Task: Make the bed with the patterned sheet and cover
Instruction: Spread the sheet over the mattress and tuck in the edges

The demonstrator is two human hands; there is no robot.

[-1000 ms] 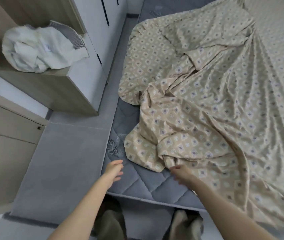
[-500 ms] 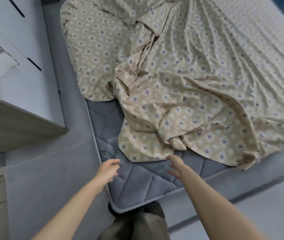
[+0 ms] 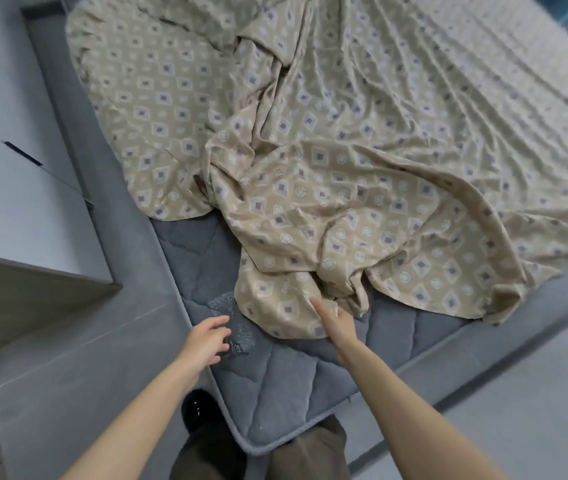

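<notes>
A beige sheet (image 3: 327, 161) with a diamond pattern lies crumpled across the grey quilted mattress (image 3: 275, 382), leaving the near corner bare. My right hand (image 3: 336, 322) reaches onto the sheet's nearest corner, fingers stretched out and touching the cloth. Over the mattress's left edge hovers my left hand (image 3: 206, 341), its fingers loosely curled around nothing, a short way left of the sheet's corner.
A grey upholstered bed frame (image 3: 78, 140) runs along the left side of the mattress. White cabinets with dark handles (image 3: 16, 147) stand left of it, with a wooden shelf (image 3: 26, 299) below. My legs and a dark shoe (image 3: 199, 414) are at the mattress corner.
The view has swung right and closer to the bed. My right hand has moved forward onto the sheet's corner. My left hand stays near the mattress's left edge.
</notes>
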